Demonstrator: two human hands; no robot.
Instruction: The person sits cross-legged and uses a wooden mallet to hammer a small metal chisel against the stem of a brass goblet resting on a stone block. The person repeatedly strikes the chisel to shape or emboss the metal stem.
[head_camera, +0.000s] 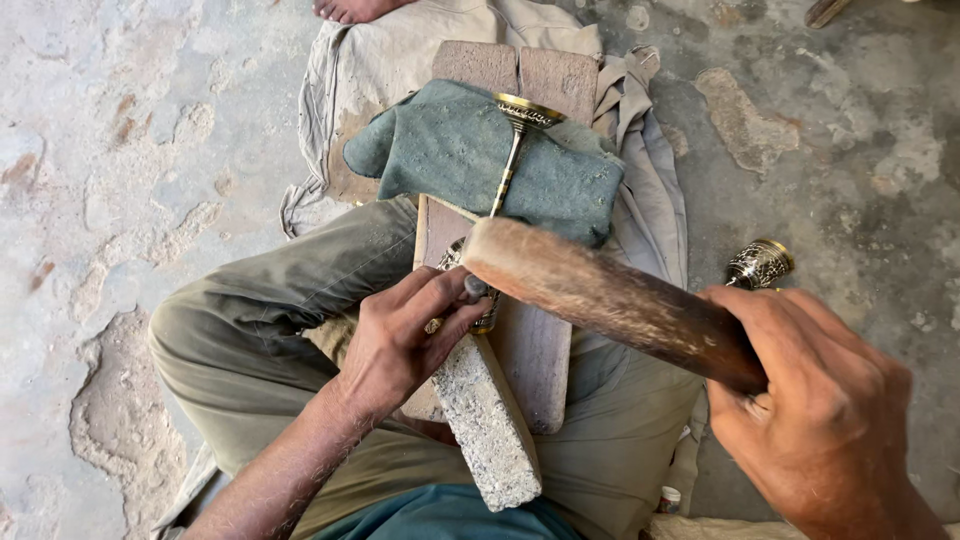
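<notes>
My left hand (405, 335) pinches the base of a slim engraved brass stem piece (508, 165) that lies across a wooden plank (540, 345) and a folded blue-green cloth (455, 150). Its flared brass cup end (527, 111) points away from me, resting on the cloth. My right hand (815, 400) grips a thick wooden mallet (600, 292), whose pale blunt end hovers just over the brass base by my left fingers. A rough grey stone block (487, 425) lies on my lap under the left hand.
I sit on a cracked concrete floor (120, 180) with a beige cloth (370, 70) spread beneath the planks. Another engraved brass piece (758, 264) stands on the floor at the right. A bare foot (350, 8) shows at the top edge.
</notes>
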